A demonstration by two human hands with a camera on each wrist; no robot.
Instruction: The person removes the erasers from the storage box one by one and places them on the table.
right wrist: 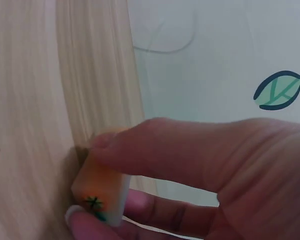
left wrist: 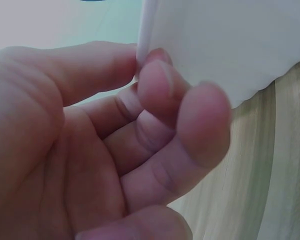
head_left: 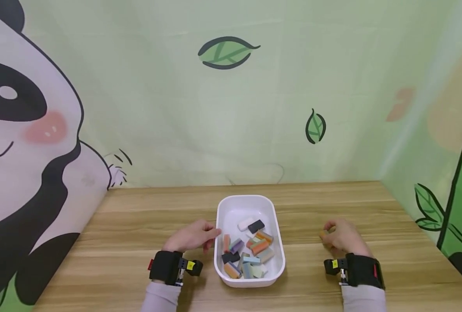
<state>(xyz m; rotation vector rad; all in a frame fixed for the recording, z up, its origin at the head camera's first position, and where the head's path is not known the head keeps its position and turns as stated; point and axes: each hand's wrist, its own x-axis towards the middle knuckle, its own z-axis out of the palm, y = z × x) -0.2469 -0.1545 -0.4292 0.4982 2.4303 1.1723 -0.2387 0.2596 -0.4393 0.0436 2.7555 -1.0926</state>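
Note:
A white plastic bin (head_left: 249, 283) stands on the wooden table, with several small coloured blocks (head_left: 260, 247) lying loosely in its near half. My left hand (head_left: 192, 235) is at the bin's left side. In the left wrist view its thumb and a finger pinch the bin's rim, beside the white wall (left wrist: 235, 45). Well to the right of the bin, my right hand (head_left: 345, 237) holds a small orange-and-white block (right wrist: 102, 182) between thumb and fingers, low over the table. A dark green star-like mark shows on the block's end.
The wooden table (head_left: 153, 208) reaches back to a pale green cloth backdrop (head_left: 157, 86) printed with leaves and a panda. Another printed cloth side (head_left: 441, 151) rises along the table's right edge. Each wrist wears a black band (head_left: 365, 271) with a small camera.

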